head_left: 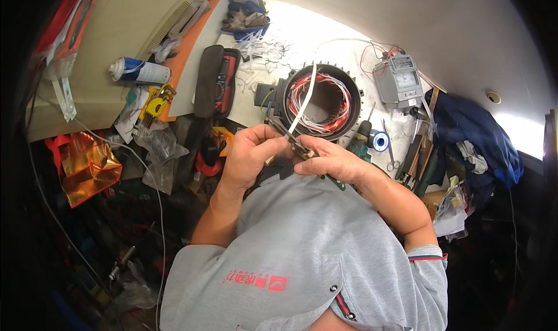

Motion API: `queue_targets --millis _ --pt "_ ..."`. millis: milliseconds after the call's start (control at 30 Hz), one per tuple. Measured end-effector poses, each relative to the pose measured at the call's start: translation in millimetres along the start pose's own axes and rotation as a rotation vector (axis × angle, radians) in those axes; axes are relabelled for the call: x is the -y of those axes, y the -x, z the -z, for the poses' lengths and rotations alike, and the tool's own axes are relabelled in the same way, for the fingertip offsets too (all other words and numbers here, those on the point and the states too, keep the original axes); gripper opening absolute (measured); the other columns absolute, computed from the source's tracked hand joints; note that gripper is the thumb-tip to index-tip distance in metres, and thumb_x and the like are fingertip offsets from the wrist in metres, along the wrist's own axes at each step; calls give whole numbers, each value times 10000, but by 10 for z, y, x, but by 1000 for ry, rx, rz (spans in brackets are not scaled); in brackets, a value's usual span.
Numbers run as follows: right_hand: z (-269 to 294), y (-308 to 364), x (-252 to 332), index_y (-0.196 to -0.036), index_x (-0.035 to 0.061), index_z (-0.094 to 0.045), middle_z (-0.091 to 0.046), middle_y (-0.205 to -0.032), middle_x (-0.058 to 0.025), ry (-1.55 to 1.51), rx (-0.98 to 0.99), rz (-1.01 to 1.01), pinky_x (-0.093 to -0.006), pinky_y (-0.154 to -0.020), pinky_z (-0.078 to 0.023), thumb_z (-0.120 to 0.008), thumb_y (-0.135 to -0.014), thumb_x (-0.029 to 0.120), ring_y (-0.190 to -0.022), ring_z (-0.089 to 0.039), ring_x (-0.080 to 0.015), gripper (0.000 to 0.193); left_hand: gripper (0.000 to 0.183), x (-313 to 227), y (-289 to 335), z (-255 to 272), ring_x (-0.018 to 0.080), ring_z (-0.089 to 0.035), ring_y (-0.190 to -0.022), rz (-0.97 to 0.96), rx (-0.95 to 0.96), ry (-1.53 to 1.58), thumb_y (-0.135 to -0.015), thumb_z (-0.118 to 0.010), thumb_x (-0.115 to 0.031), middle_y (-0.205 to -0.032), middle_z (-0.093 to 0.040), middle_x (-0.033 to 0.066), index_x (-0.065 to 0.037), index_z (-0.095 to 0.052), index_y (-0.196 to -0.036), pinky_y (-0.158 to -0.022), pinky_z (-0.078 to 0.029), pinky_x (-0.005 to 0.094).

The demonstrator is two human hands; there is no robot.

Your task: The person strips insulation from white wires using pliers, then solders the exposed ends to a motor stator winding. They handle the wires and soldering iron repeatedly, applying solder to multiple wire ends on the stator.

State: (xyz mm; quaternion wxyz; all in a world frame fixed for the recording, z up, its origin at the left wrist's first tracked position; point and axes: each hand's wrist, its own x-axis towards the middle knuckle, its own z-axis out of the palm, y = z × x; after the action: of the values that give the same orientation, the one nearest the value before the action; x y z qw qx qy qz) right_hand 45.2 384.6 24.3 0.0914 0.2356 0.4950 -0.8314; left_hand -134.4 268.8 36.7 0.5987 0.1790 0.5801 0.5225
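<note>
Close to my chest, both hands meet just in front of a motor stator (284, 101) with red and white windings inside its dark ribbed housing. My left hand (247, 154) is closed, thumb against fingers, at the lower end of a narrow white strip (307, 98). That strip rises across the stator's opening to beyond its far rim. A dark, slim hand tool (297, 147) lies between the hands; its exact kind is hard to make out. My right hand (331, 159) is closed around it. Fingers partly hide both the tool and the strip's end.
Right of the stator lie a solder spool (380, 141), scissors (392, 154) and a grey meter (398, 81) with leads. A multimeter (225, 84) in its case, a spray can (139, 70) and yellow calipers (156, 103) are leftward. Dark blue cloth (476, 133) heaps at right.
</note>
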Motion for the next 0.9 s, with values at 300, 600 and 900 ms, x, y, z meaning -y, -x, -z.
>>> queue_targets --millis 300,600,900 --pt "-131 71 97 -1039 21 -539 -489 -819 7 -245 90 -8 -220 -569 -350 -695 -749 236 -667 -441 -69 394 23 322 -155 25 211 -658 -1060 -493 265 298 -822 -642 13 -1270 -586 231 22 -652 -841 -948 -531 369" --pt "-195 100 49 -924 29 -553 -501 -792 4 -104 -7 26 -250 -617 -371 -677 -692 199 -689 -456 -94 313 69 422 -191 38 233 -664 -1077 -375 372 408 -818 -595 17 -1286 -588 240 33 -650 -858 -964 -540 378" --pt "-197 134 6 -977 0 -527 -506 -807 -15 -30 -16 29 -262 -646 -397 -637 -708 184 -730 -474 -106 344 77 436 -183 13 234 -666 -1057 -326 379 416 -817 -610 -8 -1255 -592 243 44 -652 -854 -955 -551 375"
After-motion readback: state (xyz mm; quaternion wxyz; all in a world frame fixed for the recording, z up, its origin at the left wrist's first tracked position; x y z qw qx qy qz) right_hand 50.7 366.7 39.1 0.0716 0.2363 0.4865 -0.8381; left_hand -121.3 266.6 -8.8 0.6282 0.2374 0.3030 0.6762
